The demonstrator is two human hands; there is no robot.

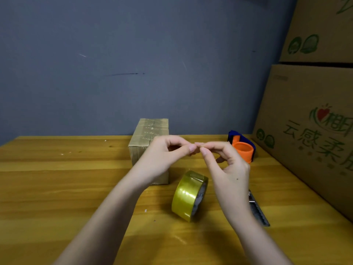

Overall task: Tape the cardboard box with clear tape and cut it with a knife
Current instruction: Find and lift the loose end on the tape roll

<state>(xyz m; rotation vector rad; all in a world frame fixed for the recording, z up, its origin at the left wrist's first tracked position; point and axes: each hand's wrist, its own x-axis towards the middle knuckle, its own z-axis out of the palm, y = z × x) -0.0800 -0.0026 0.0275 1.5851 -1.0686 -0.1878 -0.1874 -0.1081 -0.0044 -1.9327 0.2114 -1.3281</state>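
A small brown cardboard box (148, 139), with tape strips across its top, stands on the wooden table (57, 178) near the wall. In front of it, my left hand (164, 159) and my right hand (227, 169) are raised above the table with their pinched fingertips meeting. Nothing I can make out sits between the fingertips. A roll of clear yellowish tape (188, 196) stands on its edge below my hands, touched by neither. A grey utility knife (257, 211) lies to the right, partly hidden by my right forearm.
An orange and blue tape dispenser (242, 148) sits at the back right of the table. Large printed cardboard cartons (313, 131) are stacked along the right edge. A grey wall closes off the back of the table.
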